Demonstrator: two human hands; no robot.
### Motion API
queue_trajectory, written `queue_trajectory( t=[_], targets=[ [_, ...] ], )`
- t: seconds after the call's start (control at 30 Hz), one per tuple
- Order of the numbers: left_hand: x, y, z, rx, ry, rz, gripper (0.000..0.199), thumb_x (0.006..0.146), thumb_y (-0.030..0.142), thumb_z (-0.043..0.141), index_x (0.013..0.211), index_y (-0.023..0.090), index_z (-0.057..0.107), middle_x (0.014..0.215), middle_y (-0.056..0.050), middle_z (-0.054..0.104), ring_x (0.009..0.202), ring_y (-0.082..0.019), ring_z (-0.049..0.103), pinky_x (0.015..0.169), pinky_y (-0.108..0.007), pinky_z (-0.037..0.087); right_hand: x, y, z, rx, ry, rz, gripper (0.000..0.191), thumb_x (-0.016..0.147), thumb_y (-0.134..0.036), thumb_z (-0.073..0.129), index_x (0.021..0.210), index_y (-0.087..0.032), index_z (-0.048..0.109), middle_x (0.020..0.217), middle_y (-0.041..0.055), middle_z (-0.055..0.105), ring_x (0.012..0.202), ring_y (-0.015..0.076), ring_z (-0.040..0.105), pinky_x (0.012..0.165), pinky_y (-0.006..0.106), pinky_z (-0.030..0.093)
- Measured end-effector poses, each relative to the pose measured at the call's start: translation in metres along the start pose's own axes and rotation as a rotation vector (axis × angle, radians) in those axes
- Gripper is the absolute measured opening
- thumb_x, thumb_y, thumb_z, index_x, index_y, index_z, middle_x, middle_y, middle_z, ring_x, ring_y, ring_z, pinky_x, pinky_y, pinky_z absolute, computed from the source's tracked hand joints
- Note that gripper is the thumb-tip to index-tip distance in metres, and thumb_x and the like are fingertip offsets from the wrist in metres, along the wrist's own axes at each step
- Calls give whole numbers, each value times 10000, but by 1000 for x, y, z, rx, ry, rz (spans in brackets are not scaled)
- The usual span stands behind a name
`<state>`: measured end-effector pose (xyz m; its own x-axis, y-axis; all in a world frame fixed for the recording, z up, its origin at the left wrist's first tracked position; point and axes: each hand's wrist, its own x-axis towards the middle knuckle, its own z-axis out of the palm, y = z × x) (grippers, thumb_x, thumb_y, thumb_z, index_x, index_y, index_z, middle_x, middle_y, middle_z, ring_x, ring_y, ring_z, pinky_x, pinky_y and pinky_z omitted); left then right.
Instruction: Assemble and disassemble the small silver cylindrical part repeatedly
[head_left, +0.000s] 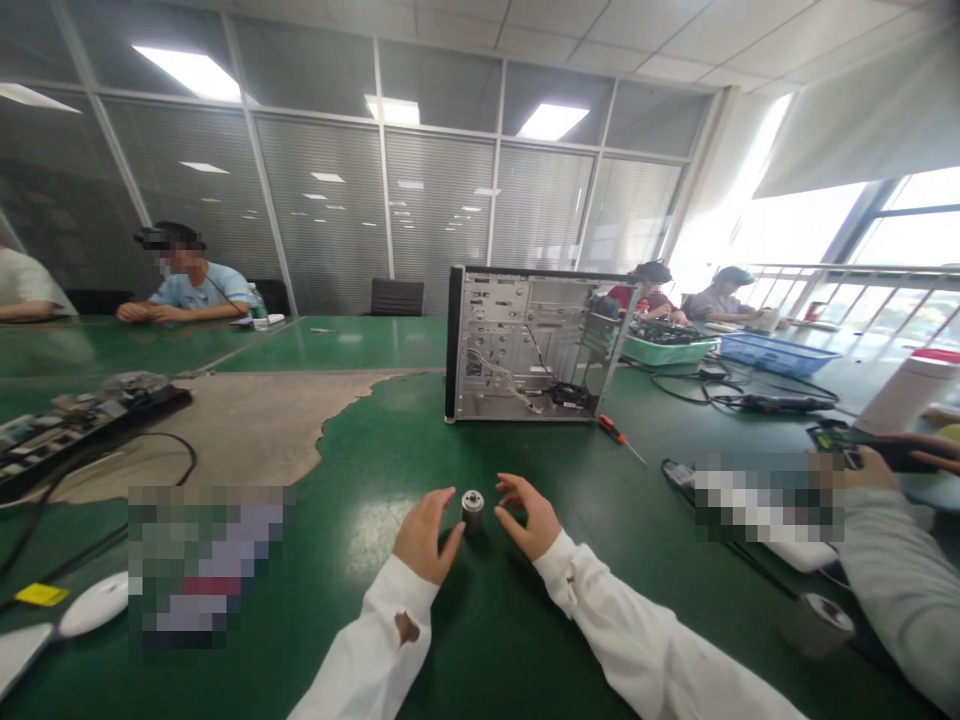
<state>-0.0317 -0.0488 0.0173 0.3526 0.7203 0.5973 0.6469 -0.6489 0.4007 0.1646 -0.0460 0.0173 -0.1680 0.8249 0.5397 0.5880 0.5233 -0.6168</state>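
Observation:
A small metal cylinder, like a little motor [472,512], stands upright on the green table. My left hand [429,535] is just to its left, thumb and fingers apart, with nothing held. On the other side my right hand [529,515] curves toward the cylinder, its fingers also apart and holding nothing. A narrow gap shows between the right fingertips and the cylinder; whether the left thumb touches it I cannot tell. Beyond my hands stands an open computer case [534,345], with loose cables inside. A screwdriver [621,440] with an orange and black handle lies by its right corner.
A co-worker's hands [870,465] hold a dark device at the right, near a white power strip [787,535] and another metal cylinder [821,622]. Green [667,350] and blue [780,355] baskets stand behind. A power strip [82,425] and a white mouse [95,604] lie left.

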Motion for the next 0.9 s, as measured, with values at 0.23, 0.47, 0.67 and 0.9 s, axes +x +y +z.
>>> queue_trajectory(
  t=[0.23, 0.47, 0.67, 0.9],
  targets=[
    [19, 9, 20, 150, -79, 2, 294, 755, 307, 426, 1007, 163, 467, 990, -108, 568, 913, -228, 526, 727, -341, 424, 6, 10, 13, 268, 90, 138, 293, 706, -217, 469, 997, -212, 438, 886, 39, 558, 688, 139, 554, 609, 284, 462],
    [19, 3, 23, 43, -24, 27, 237, 739, 281, 476, 956, 184, 486, 929, -74, 587, 878, -183, 540, 751, -291, 432, 4, 8, 15, 369, 52, 164, 271, 714, -205, 461, 984, -217, 449, 900, 43, 559, 724, 151, 546, 602, 274, 452],
    [18, 4, 20, -178, 54, -142, 234, 692, 242, 542, 916, 192, 499, 918, -54, 593, 835, -165, 558, 754, -281, 439, -2, 0, 11, 377, -12, 78, 351, 688, -142, 459, 1032, -207, 426, 930, 52, 524, 766, 147, 526, 598, 247, 456],
    [17, 11, 27, -860, 216, -574, 319, 605, 240, 637, 884, 167, 500, 801, -38, 627, 751, -158, 588, 694, -265, 461, -2, -3, 8, 401, -47, -4, 469, 643, -91, 466, 1095, -196, 397, 939, 62, 518, 770, 154, 518, 596, 252, 454]
  ],
)
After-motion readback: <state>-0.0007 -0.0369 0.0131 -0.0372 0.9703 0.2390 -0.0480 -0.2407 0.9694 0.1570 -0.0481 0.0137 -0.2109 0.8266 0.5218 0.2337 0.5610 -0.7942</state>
